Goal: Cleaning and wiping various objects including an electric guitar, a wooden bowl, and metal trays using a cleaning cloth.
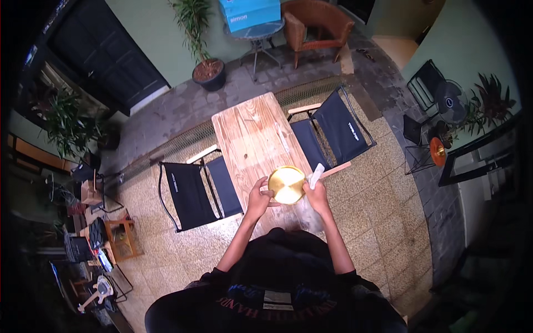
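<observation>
A round, shiny gold-coloured metal plate (286, 183) is held up over the near part of a wooden table (260, 137). My left hand (260, 197) grips its left edge, the thumb lying over the rim. On the opposite edge is my right hand (317, 195), which also has a crumpled white tissue or cloth (317, 175) in it. The tissue sticks up above the fingers, beside the plate's right rim. Bright light reflects off the plate's face.
Black folding chairs stand left (189, 195) and right (339, 127) of the table. Beyond are a potted plant (209, 75), a round table (256, 31) with a blue box (252, 14), and an orange armchair (318, 31). A fan (449, 102) stands at right, a wooden frame (121, 237) at left.
</observation>
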`<state>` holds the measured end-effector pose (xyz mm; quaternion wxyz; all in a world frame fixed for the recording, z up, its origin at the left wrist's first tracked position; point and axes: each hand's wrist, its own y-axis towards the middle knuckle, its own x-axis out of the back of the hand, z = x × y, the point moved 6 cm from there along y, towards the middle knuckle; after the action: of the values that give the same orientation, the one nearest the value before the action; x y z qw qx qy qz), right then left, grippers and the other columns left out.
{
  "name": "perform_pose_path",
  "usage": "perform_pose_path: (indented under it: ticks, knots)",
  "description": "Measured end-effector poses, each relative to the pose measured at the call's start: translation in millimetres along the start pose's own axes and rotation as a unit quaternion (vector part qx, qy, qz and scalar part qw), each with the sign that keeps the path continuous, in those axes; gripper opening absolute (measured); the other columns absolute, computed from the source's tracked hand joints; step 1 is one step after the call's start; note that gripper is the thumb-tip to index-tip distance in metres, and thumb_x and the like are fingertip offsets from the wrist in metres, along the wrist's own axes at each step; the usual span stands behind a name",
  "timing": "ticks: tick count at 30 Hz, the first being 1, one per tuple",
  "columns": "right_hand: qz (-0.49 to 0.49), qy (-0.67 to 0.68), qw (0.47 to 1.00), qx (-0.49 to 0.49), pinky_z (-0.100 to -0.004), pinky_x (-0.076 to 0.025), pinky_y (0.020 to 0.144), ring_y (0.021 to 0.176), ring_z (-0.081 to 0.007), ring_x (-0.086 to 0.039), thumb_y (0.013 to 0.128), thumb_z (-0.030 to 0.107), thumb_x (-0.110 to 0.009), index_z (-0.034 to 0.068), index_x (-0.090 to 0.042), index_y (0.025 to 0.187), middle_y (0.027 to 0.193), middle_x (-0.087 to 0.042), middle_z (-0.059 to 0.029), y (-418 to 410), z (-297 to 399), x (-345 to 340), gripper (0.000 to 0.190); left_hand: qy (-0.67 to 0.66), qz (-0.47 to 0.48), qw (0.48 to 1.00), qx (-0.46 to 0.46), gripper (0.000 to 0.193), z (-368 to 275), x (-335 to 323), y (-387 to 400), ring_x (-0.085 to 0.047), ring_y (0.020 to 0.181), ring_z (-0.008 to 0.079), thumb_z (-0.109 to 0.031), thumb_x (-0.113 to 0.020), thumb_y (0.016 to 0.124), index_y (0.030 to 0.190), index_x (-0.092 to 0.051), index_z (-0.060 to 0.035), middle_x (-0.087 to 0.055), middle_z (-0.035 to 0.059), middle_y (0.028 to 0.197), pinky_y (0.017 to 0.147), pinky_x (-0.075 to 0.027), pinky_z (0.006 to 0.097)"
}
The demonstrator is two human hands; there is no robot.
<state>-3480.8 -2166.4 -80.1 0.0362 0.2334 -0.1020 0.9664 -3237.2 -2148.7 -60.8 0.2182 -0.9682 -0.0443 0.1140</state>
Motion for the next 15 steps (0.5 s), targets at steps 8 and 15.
perform_pose_path:
  ticks: [8, 15]
  knots:
    - [-0.022, -0.087, 0.996, 0.027, -0.0499, -0.058, 0.083, 0.096, -0.0409, -0.075, 0.095, 0.021, -0.075, -0.004, -0.071, 0.105, 0.098, -0.075, -0.0248, 114.2, -107.5, -127.4, 0.027, 0.288, -0.197, 0.936, -0.054, 0.044, 131.1, 75.9, 143.4, -0.078, 0.081, 0.0217, 0.001, -0.070, 0.091, 0.135, -0.072, 0.0020, -0.076, 0.0126, 0.101, 0.070, -0.068, 0.0338]
    - [0.021, -0.141, 0.985, -0.098, -0.0520, -0.057, 0.082, 0.098, -0.0455, -0.074, 0.090, 0.024, -0.083, -0.005, -0.071, 0.102, 0.099, -0.074, -0.0307, 227.9, -209.2, -241.7, 0.033, 0.401, -0.214, 0.885, -0.098, 0.017, 224.4, 130.0, 293.0, -0.076, 0.077, 0.0367, -0.011, -0.071, 0.088, 0.096, -0.078, 0.0030, -0.072, 0.0261, 0.080, 0.072, -0.058, 0.0454]
